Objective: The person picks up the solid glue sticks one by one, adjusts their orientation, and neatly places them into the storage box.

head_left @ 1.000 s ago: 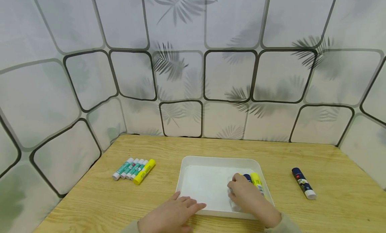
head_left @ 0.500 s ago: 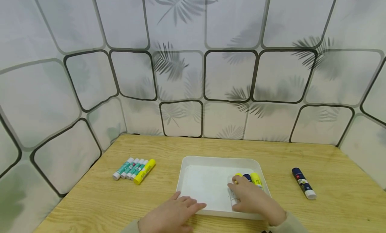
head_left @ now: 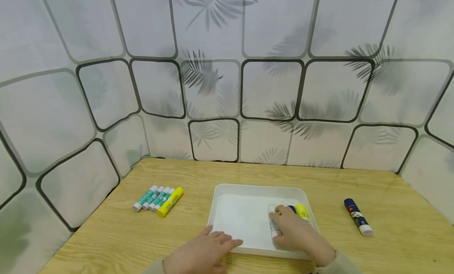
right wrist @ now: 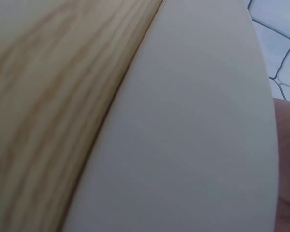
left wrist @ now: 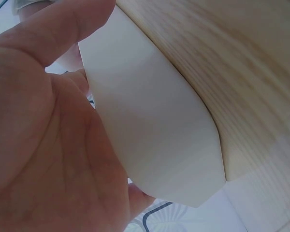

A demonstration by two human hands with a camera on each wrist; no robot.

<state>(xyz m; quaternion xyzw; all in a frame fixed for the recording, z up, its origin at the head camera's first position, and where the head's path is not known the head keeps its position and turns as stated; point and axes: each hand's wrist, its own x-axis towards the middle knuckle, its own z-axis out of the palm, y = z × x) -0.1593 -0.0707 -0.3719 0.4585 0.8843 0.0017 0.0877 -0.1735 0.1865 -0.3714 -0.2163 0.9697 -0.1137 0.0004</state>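
Note:
A shallow white tray point(head_left: 227, 219) stands at the front of the table. On its near left rim rests my left hand point(head_left: 203, 251), fingers extended; the left wrist view shows the palm point(left wrist: 43, 125) beside the tray's outer wall point(left wrist: 154, 121). Inside, at the right end, my right hand point(head_left: 300, 234) lies over a row of glue sticks. Its spread thumb and fingertips touch a white glue stick point(head_left: 273, 226) at the row's left side. A yellow glue stick point(head_left: 302, 211) and a navy one point(head_left: 292, 208) show partly beyond the hand. The tray wall point(right wrist: 183, 121) fills much of the right wrist view.
At the left of the wooden table point(head_left: 191, 175) lie several green-and-white glue sticks point(head_left: 153, 198) side by side, with a yellow glue stick point(head_left: 170, 202) next to them. A navy glue stick point(head_left: 358, 217) with a white end lies to the right. A patterned curtain point(head_left: 269, 88) hangs behind.
My right thumb and fingers have spread from a closer pinch, now along the white glue stick, showing more of it. My left hand has stayed on the rim.

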